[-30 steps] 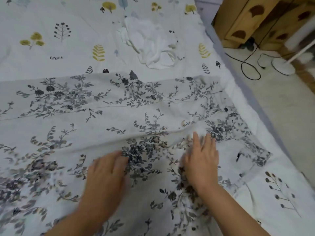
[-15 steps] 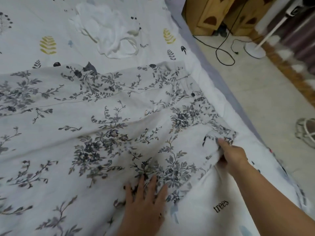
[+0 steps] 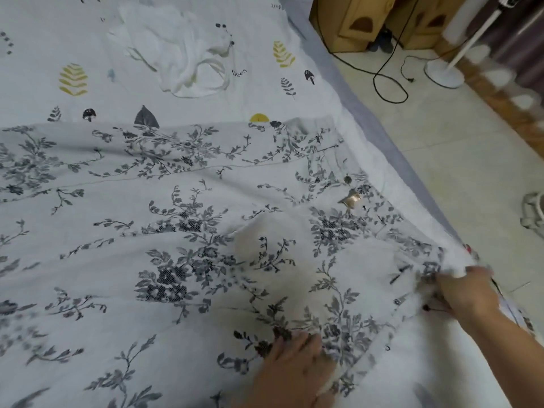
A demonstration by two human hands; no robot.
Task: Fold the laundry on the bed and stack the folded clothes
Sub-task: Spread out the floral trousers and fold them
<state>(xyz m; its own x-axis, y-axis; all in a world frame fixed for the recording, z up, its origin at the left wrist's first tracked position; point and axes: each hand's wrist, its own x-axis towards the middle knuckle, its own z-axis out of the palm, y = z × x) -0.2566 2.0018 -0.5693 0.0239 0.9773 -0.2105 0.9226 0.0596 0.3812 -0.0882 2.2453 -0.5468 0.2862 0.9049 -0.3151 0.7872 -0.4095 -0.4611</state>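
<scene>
A large white garment with a grey floral print (image 3: 182, 231) lies spread flat across the bed, its buttoned waist end toward the right edge. My left hand (image 3: 294, 369) rests flat on the fabric near the bottom, fingers extended. At the garment's right corner, close to the mattress edge, my right hand (image 3: 465, 290) pinches the cloth. A crumpled white garment (image 3: 179, 51) lies further up the bed, apart from both hands.
The bed sheet (image 3: 44, 54) is white with yellow leaf and mushroom prints. To the right, the mattress edge drops to a tiled floor (image 3: 441, 142) with a black cable (image 3: 382, 83), a white fan base (image 3: 444, 73) and wooden furniture (image 3: 353, 22).
My right hand went from pressing the fabric to gripping the garment's right corner and has pulled it toward the bed edge. My left hand slid right and down. The view shifted right.
</scene>
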